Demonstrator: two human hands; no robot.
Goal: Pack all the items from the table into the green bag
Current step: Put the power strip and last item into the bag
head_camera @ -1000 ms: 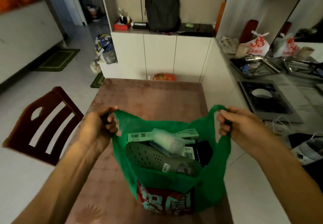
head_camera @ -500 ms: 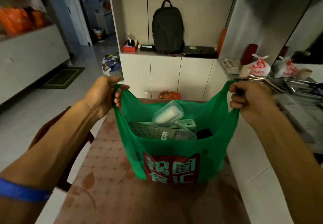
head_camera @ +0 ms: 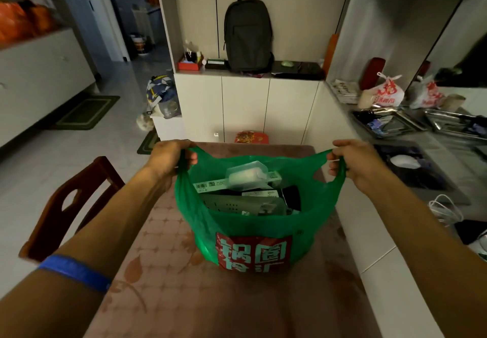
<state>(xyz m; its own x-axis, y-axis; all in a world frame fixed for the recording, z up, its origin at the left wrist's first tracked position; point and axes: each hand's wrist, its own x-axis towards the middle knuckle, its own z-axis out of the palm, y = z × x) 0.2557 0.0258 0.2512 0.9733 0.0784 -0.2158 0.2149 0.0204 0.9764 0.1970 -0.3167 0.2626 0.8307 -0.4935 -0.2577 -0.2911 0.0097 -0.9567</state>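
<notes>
A green bag (head_camera: 237,228) with a red printed panel stands on the brown table (head_camera: 163,279), its mouth stretched wide. My left hand (head_camera: 168,157) grips the left handle and my right hand (head_camera: 351,158) grips the right handle. Inside the bag lie a clear plastic container (head_camera: 246,175), a flat box with a barcode label (head_camera: 209,185), a grey perforated item (head_camera: 232,204) and a black item (head_camera: 291,196). The bag's lower contents are hidden by its front wall.
A dark wooden chair (head_camera: 71,206) stands at the table's left edge. White cabinets (head_camera: 245,108) with a black backpack (head_camera: 247,31) on top are behind the table. To the right, a counter (head_camera: 432,153) carries trays, plastic bags and cables.
Both hands lifted the bag by its handles and pulled them apart, then lowered it a little farther out on the table. The view tilted upward toward the cabinets.
</notes>
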